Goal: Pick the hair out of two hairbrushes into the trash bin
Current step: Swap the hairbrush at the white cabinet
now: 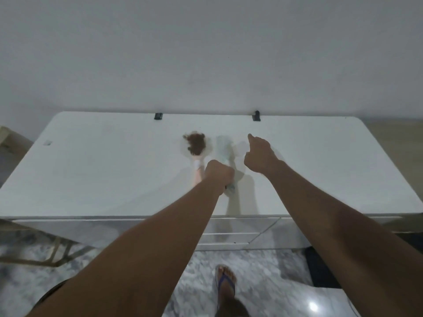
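Two hairbrushes lie on a white cabinet top (103, 170). The left brush (197, 166) has a pale pink and white handle and a clump of brown hair (195, 144) on its head. The right one is a pale green brush (223, 146), blurred. My left hand (219, 174) is closed in a fist on its handle, whose end sticks out below the fist. My right hand (258, 155) hovers just right of the green brush head, forefinger stretched forward, holding nothing.
The cabinet stands against a plain wall, with two small black clips (158, 116) (256, 116) at its back edge and drawers in front. A wooden frame (52, 255) is on the floor at left, a dark object (320, 268) at right. My foot in a blue sandal (225, 282) stands on marble tile.
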### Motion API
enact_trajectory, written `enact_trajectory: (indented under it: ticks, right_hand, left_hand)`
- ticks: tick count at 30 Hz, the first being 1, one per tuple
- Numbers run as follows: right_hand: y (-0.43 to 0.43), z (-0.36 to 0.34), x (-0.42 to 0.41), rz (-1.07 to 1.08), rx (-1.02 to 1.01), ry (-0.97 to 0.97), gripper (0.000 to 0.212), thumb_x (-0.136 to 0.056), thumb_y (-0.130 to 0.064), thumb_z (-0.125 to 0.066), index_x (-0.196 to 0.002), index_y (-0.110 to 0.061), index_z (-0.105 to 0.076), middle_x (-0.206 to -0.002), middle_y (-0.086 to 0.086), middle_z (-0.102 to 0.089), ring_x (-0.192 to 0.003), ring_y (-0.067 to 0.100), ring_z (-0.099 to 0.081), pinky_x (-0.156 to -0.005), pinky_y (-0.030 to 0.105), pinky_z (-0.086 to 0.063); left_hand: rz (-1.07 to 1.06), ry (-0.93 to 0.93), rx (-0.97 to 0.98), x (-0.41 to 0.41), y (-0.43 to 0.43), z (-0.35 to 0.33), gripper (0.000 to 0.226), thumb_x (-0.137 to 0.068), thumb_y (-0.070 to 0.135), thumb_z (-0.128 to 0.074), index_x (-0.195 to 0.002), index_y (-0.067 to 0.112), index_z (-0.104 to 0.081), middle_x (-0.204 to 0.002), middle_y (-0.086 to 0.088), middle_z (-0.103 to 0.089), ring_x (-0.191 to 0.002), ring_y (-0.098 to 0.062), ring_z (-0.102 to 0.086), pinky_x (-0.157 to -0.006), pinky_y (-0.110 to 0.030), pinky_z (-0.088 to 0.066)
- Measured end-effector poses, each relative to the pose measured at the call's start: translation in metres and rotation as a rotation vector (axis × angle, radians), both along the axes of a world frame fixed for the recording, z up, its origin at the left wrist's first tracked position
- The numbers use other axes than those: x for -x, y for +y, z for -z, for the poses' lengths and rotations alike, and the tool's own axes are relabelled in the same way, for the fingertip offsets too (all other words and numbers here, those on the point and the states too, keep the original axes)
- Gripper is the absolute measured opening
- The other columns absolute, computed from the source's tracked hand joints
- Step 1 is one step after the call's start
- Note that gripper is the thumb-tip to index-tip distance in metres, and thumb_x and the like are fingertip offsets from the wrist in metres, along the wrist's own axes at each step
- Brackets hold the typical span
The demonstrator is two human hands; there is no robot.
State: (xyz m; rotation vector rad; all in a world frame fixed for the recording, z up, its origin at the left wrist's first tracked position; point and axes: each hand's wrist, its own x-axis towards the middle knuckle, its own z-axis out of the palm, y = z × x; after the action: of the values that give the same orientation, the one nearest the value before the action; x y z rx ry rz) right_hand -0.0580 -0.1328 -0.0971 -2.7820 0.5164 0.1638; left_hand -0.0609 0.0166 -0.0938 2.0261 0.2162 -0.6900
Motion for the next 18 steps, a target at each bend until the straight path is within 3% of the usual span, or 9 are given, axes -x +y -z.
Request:
enact_trajectory:
  ticks: [1,3,6,8,11,14,18]
  right_hand:
    - [-0.001,0.0,0.0,-0.002,-0.005,-0.006,0.061,-0.086,-0.009,-0.049,-0.144,-0.008,-0.031,-0.127,0.013,-0.05,-0.127,0.033,-0.044,-0.099,0.044,-0.046]
    - [-0.003,0.001,0.002,-0.009,-0.015,-0.011,0.062,-0.087,-0.011,-0.048,-0.145,-0.007,-0.03,-0.129,0.013,-0.05,-0.128,0.034,-0.044,-0.102,0.044,-0.045]
    - [-0.005,0.002,0.004,-0.002,-0.03,-0.007,0.064,-0.089,-0.012,-0.048,-0.149,-0.007,-0.027,-0.137,0.014,-0.047,-0.134,0.033,-0.04,-0.108,0.045,-0.041]
    - [-0.007,0.002,0.004,0.0,-0.029,-0.007,0.065,-0.09,-0.013,-0.048,-0.15,-0.008,-0.025,-0.142,0.015,-0.044,-0.137,0.033,-0.037,-0.11,0.045,-0.039]
    - [-0.007,-0.001,0.005,0.0,-0.029,-0.026,0.061,-0.091,-0.013,-0.048,-0.149,-0.007,-0.027,-0.142,0.015,-0.044,-0.137,0.033,-0.037,-0.11,0.045,-0.039]
    - [-0.001,-0.007,0.002,-0.03,-0.04,-0.066,0.06,-0.092,-0.013,-0.047,-0.148,-0.006,-0.029,-0.139,0.014,-0.046,-0.136,0.033,-0.038,-0.109,0.047,-0.039]
    - [0.028,-0.018,-0.011,-0.111,-0.059,-0.138,0.056,-0.09,-0.011,-0.048,-0.144,-0.004,-0.034,-0.132,0.014,-0.05,-0.131,0.033,-0.041,-0.106,0.048,-0.042]
  left_hand:
    - [0.022,-0.021,-0.024,0.0,0.0,0.0,0.008,-0.083,0.004,-0.058,-0.084,-0.002,-0.063,-0.068,-0.012,-0.06,-0.059,-0.03,-0.062,-0.056,-0.034,-0.062]
    - [0.081,-0.066,-0.083,-0.001,0.0,0.0,0.017,-0.082,0.008,-0.064,-0.094,-0.004,-0.068,-0.076,-0.014,-0.068,-0.067,-0.032,-0.071,-0.062,-0.041,-0.063]
    - [0.167,-0.095,-0.172,0.0,0.002,-0.005,0.012,-0.084,0.012,-0.07,-0.09,0.004,-0.064,-0.077,-0.011,-0.068,-0.065,-0.032,-0.072,-0.06,-0.043,-0.063]
    - [0.221,-0.142,-0.236,-0.002,0.004,-0.004,0.016,-0.084,0.02,-0.072,-0.09,0.007,-0.064,-0.077,-0.009,-0.067,-0.062,-0.029,-0.07,-0.061,-0.04,-0.063]
    - [0.274,-0.23,-0.303,-0.003,0.008,-0.002,0.027,-0.085,0.035,-0.069,-0.091,0.01,-0.065,-0.087,-0.008,-0.069,-0.076,-0.026,-0.068,-0.066,-0.03,-0.056]
    - [0.211,-0.327,-0.304,-0.009,0.019,-0.008,0.028,-0.089,0.041,-0.064,-0.099,0.014,-0.066,-0.1,-0.003,-0.069,-0.093,-0.024,-0.066,-0.071,-0.028,-0.046]
    - [0.047,-0.42,-0.297,-0.025,0.049,-0.019,0.026,-0.087,0.034,-0.063,-0.11,0.02,-0.062,-0.112,0.0,-0.065,-0.106,-0.024,-0.063,-0.086,-0.032,-0.05]
